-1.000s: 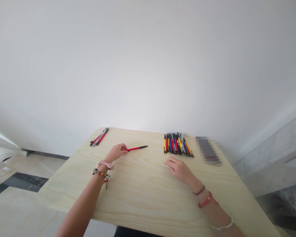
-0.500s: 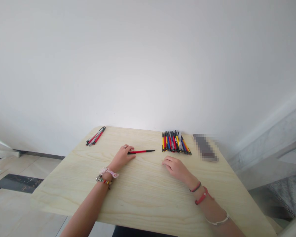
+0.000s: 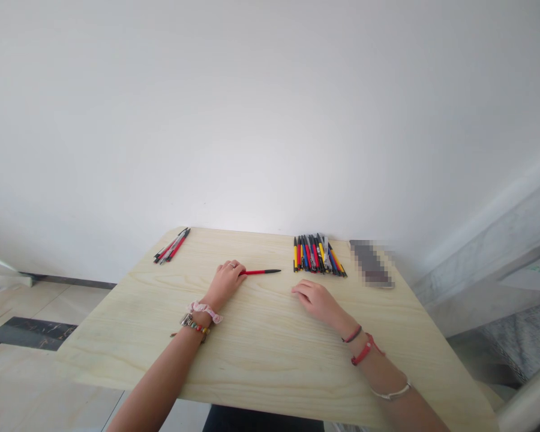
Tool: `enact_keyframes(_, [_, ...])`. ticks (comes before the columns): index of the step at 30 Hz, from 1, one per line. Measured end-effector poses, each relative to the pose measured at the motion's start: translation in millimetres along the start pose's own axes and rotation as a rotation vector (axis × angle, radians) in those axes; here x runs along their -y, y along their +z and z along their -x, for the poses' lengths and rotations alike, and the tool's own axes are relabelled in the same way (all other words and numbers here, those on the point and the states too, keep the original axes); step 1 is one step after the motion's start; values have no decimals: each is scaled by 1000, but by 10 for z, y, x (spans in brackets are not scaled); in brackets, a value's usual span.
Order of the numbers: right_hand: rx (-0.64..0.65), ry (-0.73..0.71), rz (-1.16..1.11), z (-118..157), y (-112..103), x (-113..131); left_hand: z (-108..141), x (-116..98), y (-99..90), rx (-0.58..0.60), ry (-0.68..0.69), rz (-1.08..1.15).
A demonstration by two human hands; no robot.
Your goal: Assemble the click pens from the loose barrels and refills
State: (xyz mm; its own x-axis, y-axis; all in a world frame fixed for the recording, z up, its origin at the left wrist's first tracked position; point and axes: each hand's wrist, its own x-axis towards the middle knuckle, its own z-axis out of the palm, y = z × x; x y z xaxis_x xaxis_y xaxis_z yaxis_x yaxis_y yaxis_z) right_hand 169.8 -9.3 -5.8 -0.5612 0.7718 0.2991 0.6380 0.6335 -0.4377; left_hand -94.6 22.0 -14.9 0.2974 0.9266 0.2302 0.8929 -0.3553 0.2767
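Observation:
A red pen [image 3: 261, 272] with a black tip lies sideways across the middle of the table, pointing right. My left hand [image 3: 228, 281] is closed over its left end, and the fingers hide that part of the pen. To the right, my right hand [image 3: 315, 301] rests loosely on the tabletop, fingers bent and slightly apart, holding nothing visible. Just beyond it is a dense row of several pens [image 3: 315, 255] in yellow, red, blue, grey and black. A smaller bunch of red and grey pens [image 3: 173, 246] lies at the table's far left.
The light wooden table [image 3: 252, 360] stands against a white wall [image 3: 270, 120]. A dark, pixel-blurred flat object [image 3: 369, 264] lies right of the pen row. Tiled floor [image 3: 27, 378] shows at the left, and a grey marbled surface [image 3: 499, 288] at the right.
My left hand has moved slightly right, and its fingers have closed on the red pen's left end. My right hand has stayed nearly still. The view has shifted slightly.

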Motion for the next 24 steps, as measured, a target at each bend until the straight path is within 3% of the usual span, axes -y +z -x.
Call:
enact_keyframes(6, [-27,235,-148,-56,4,72,18,-98,-30,-8,57,38])
enact_keyframes(12, [-88,502,-635,-94,75,83,73,-339,-18,-70,255,73])
enact_keyframes(20, [-283,640,-999,-109,77,110,126,-476,-16,-72,434,-54])
enact_keyframes(24, [-307,705,-1115,-113,70,111,139,-522,-12,-108,467,-127])
